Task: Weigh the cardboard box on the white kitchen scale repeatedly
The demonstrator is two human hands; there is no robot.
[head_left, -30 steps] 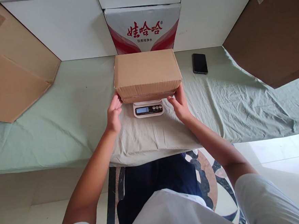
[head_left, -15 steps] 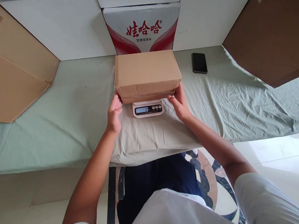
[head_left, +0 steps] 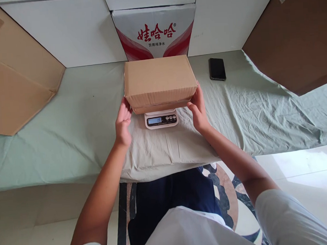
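Observation:
A brown cardboard box (head_left: 160,76) rests on a small white digital scale (head_left: 161,125), covering the scale's platform. Only the scale's front shows, with a lit display that seems to read 19. At the box's lower left corner is my left hand (head_left: 123,121), its fingers against the side and partly hidden behind it. My right hand (head_left: 198,110) holds the lower right corner, thumb at the front and fingers along the side.
A black phone (head_left: 217,69) lies right of the box on the green cloth (head_left: 95,105). Behind stands a white and red carton (head_left: 155,33) with Chinese lettering. Large cardboard pieces flank the surface at left (head_left: 17,80) and right (head_left: 294,38).
The scale's display has gone from 0 to about 19. My right hand has shifted slightly outward and up along the box's side; the box itself has barely moved.

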